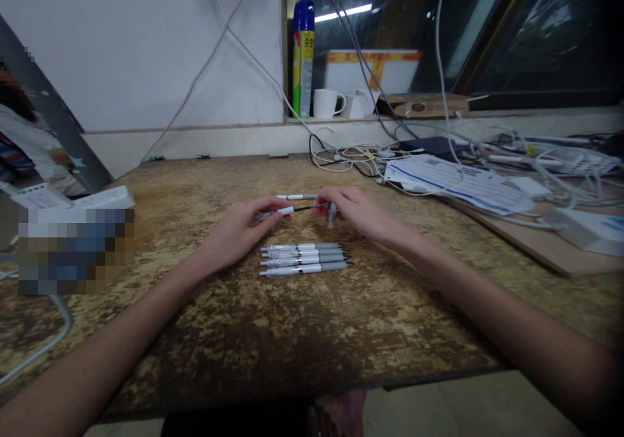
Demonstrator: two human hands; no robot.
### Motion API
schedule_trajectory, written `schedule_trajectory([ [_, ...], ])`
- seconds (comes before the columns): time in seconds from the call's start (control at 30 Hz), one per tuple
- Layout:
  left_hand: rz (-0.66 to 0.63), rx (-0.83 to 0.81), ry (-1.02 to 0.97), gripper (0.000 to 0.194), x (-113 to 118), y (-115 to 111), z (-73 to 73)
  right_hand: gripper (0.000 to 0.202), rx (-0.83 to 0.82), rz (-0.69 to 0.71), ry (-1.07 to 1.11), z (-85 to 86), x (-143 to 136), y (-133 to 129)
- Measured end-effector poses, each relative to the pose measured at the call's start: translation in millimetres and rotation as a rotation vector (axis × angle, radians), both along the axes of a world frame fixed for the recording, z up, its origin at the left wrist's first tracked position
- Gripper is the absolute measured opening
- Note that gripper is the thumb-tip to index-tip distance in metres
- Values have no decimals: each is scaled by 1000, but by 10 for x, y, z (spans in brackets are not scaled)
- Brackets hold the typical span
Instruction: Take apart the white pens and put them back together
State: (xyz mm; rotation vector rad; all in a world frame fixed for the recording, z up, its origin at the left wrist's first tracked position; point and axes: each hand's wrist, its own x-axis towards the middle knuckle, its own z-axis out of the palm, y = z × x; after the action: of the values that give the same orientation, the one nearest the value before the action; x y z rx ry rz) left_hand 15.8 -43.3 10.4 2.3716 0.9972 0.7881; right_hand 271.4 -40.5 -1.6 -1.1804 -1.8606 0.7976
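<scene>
Worn wooden tabletop [292, 339], forearms [160, 300] angled inward, both hands [238, 229] pinching an opened pen [286, 211]

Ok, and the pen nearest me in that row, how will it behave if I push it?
The nearest pen will probably roll, as its barrel looks slim and rounded; pushed away from you, it would likely bump the neighbouring pens. It should stay stiff, since its body looks straight and plastic, and its thinness suggests it's light.
</scene>
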Motion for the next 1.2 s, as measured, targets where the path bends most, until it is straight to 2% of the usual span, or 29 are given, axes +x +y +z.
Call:
schedule_trajectory([
  [0.2, 26, -20, -40, 33, -11, 17, -14, 18, 45, -117, 77, -6, 44, 43],
  [0.67, 15, -18, -27, 34, 1, 2, -5, 15, 76, -52, 74, -7, 0, 8],
  [0.8, 12, -28, -45, 35, -2, 7, -4, 14, 55, -72, 91, 8, 0, 5],
  [1.07, 39, 6, -49, 32, -6, 17, 11, 15, 62, -172, 298, 45, 20, 34],
  [1.2, 32, -3, -55, 32, -8, 19, 12, 13, 68, -159, 338, 43, 12, 34],
])
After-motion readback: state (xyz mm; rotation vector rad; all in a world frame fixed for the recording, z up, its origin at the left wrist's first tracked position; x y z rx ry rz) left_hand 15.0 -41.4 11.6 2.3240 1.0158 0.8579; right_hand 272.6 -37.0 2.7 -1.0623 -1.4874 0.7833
